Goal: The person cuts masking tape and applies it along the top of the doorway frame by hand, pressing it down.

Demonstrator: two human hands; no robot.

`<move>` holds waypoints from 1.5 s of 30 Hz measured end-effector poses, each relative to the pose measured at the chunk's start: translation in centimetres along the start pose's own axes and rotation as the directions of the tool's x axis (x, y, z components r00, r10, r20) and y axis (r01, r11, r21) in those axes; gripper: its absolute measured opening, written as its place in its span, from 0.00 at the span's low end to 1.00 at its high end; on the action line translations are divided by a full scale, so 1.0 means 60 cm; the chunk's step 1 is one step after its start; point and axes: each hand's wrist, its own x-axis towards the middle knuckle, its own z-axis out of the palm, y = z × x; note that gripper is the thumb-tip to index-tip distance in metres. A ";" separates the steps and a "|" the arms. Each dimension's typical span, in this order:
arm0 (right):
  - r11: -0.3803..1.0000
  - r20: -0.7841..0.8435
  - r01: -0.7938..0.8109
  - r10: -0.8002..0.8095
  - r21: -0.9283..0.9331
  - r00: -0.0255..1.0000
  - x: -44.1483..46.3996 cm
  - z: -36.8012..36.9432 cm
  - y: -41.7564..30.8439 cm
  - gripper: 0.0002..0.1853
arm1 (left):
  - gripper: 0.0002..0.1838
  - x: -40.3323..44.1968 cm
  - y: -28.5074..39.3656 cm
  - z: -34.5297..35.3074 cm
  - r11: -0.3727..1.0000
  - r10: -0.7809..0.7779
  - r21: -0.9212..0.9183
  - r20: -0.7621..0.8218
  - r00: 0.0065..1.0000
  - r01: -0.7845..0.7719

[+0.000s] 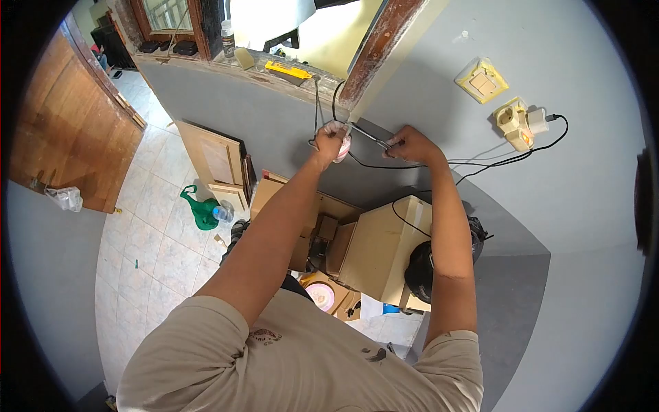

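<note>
My left hand (331, 141) is closed around a small white and pink round container (344, 150), just below the window corner. Its contents are hidden from me. My right hand (410, 147) pinches a slim, long-handled tool (371, 136), whose far end reaches up and left near the container and the window frame's lower corner. The kind of tool is too small to make out. A black cable (384, 166) runs along the grey wall just under both hands. On the windowsill (261, 65) above lies a yellow utility knife (288, 69).
A bottle (227, 38) stands on the sill. At right, a plug adapter (538, 121) and power socket (511, 118) sit below a wall switch (482, 83). Cardboard boxes (377, 240) and a black bag (419, 271) are beneath my arms. Wooden panels (213, 158) lean on the wall.
</note>
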 end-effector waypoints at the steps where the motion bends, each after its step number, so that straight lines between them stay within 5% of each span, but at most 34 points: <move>1: 0.999 0.021 -0.027 0.026 0.034 0.999 0.000 -0.001 -0.001 0.20 | 0.08 -0.004 0.004 0.000 1.000 0.001 -0.031 0.039 0.999 0.000; 8: 0.995 -0.102 -0.019 0.029 0.098 0.994 0.000 0.018 0.003 0.22 | 0.09 -0.002 -0.001 -0.001 0.997 0.012 -0.074 0.063 0.998 -0.007; 11: 0.994 -0.061 -0.030 0.036 0.102 0.997 0.002 0.012 0.000 0.23 | 0.10 0.011 -0.021 -0.002 0.997 -0.036 0.070 0.036 0.999 0.033; 14: 0.994 -0.079 0.078 -0.071 0.082 0.994 0.021 0.030 0.038 0.16 | 0.13 0.024 -0.066 -0.006 0.987 0.089 0.131 0.005 0.996 -0.089; 17: 0.992 -0.043 -0.010 0.015 0.129 0.999 0.024 0.046 0.052 0.11 | 0.16 0.002 -0.090 -0.027 0.954 -0.021 0.297 -0.045 0.999 0.034; 19: 0.999 -0.071 0.039 -0.036 0.035 0.997 0.003 0.056 0.043 0.10 | 0.18 0.003 -0.178 -0.046 0.883 0.132 0.464 -0.099 0.986 -0.071; 20: 0.995 -0.092 0.083 -0.089 -0.061 0.992 -0.011 0.064 0.039 0.08 | 0.18 -0.061 -0.060 -0.044 0.892 -0.096 0.444 0.000 0.995 0.086; 21: 0.995 -0.093 0.085 -0.090 -0.061 0.992 -0.030 0.074 0.032 0.08 | 0.18 -0.098 -0.036 -0.052 0.892 -0.094 0.445 -0.001 0.996 0.085; 24: 0.978 -0.117 0.115 -0.095 0.175 0.989 -0.095 0.122 0.023 0.10 | 0.15 -0.184 -0.016 -0.096 0.958 -0.280 0.149 0.328 0.902 0.243; 29: 0.773 -0.335 0.175 0.051 0.610 0.941 -0.131 0.290 0.037 0.13 | 0.12 -0.347 0.014 -0.239 0.922 -0.275 0.367 0.385 0.881 0.127; 31: 0.916 -0.548 0.235 -0.020 0.326 0.836 -0.138 0.285 -0.033 0.14 | 0.12 -0.405 0.007 -0.306 0.876 -0.409 0.355 0.188 0.893 0.327; 32: 0.909 -0.560 0.231 0.004 0.347 0.829 -0.124 0.286 -0.040 0.14 | 0.11 -0.428 0.012 -0.342 0.863 -0.420 0.374 0.158 0.894 0.339; 34: 0.898 -0.657 0.414 -0.403 -0.149 0.637 -0.074 0.260 -0.049 0.17 | 0.11 -0.459 0.024 -0.405 0.844 -0.429 0.415 0.137 0.893 0.341; 35: 0.901 -0.673 0.411 -0.389 -0.137 0.629 -0.055 0.236 -0.059 0.17 | 0.09 -0.472 0.026 -0.434 0.812 -0.507 0.364 0.055 0.860 0.456; 36: 0.854 -0.549 0.449 -0.516 -0.264 0.658 -0.040 0.205 -0.076 0.16 | 0.08 -0.487 0.030 -0.458 0.771 -0.581 0.300 -0.029 0.813 0.562; 40: 0.579 -0.133 0.640 -0.785 -0.506 0.605 0.017 0.131 -0.116 0.13 | 0.09 -0.530 0.066 -0.523 0.797 -0.548 0.209 -0.145 0.824 0.567; 45: 0.447 0.063 0.715 -0.824 -0.537 0.563 0.096 0.108 -0.094 0.11 | 0.10 -0.589 0.104 -0.563 0.825 -0.457 0.182 -0.342 0.821 0.535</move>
